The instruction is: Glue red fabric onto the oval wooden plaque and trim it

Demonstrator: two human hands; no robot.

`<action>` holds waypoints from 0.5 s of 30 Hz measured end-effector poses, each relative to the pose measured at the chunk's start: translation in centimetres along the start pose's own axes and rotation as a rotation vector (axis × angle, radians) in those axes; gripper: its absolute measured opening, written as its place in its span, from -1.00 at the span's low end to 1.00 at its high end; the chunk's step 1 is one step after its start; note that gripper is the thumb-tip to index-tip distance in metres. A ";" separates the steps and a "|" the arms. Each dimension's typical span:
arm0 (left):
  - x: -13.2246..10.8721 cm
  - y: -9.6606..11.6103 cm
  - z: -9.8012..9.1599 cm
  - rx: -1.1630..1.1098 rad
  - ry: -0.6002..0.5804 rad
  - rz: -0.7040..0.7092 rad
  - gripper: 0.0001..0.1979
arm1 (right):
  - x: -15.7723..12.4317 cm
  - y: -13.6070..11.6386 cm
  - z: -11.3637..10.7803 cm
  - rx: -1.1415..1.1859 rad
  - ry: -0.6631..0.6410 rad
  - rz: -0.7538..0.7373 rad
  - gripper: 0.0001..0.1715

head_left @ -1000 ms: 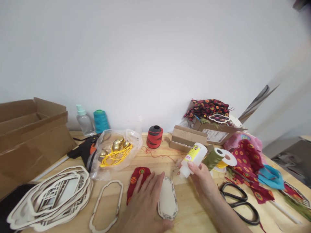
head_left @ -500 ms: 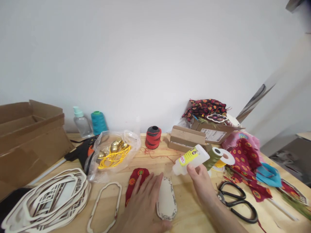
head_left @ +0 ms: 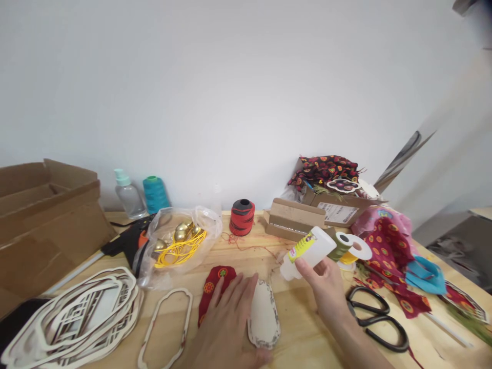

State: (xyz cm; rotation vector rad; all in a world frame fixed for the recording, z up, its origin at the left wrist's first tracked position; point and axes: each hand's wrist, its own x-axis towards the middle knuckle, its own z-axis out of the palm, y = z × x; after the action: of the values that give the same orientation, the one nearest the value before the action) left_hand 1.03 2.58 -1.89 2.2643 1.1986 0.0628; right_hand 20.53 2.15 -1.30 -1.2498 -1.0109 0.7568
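My left hand [head_left: 230,315] lies flat with its fingers stretched out, across the lower part of a red patterned fabric piece [head_left: 209,288]. Its index-finger side and thumb border a pale oblong plaque [head_left: 264,315] with a dark speckled rim. In my right hand [head_left: 326,284] is a squeeze bottle of clear liquid, seemingly glue [head_left: 309,251], with a yellow label. The bottle is tilted, its tip end pointing down and left above the table, right of the plaque. An empty oblong wooden frame [head_left: 167,328] lies left of my left hand.
Black-handled scissors [head_left: 378,323] lie right of my right forearm. Behind are a red thread cone [head_left: 242,218], an open small carton [head_left: 292,220] and spools [head_left: 359,248]. At left are stacked wooden frames [head_left: 77,323], a bag of gold bells [head_left: 180,241] and a cardboard box [head_left: 49,230].
My right hand has shifted slightly to the right with the bottle. The left hand, fabric and plaque stay where they were.
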 end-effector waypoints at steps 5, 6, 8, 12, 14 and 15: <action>0.0 -0.1 0.2 -0.018 0.042 0.014 -0.10 | -0.1 -0.4 0.3 -0.091 -0.012 -0.028 -0.70; 0.0 -0.1 0.2 -0.019 0.045 0.014 -0.11 | -0.1 -0.5 0.4 -0.088 -0.004 -0.021 -0.70; -0.1 -0.1 0.2 -0.015 0.036 0.018 -0.11 | -0.2 -0.7 0.7 -0.072 0.019 -0.002 -0.70; -0.1 -0.2 0.2 -0.014 0.018 0.032 -0.11 | -0.3 -0.9 1.0 -0.056 0.027 0.019 -0.70; -0.1 -0.4 0.3 -0.007 0.039 0.036 -0.11 | -0.3 -0.9 1.0 -0.060 0.015 0.026 -0.71; -0.1 -0.4 0.4 -0.002 0.048 0.039 -0.11 | -0.3 -0.8 1.0 -0.062 0.007 0.030 -0.72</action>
State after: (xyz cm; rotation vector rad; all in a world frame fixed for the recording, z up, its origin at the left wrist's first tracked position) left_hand 0.78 2.47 -2.42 2.2963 1.1784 0.1336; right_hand 19.45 2.17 -0.51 -1.3223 -1.0186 0.7486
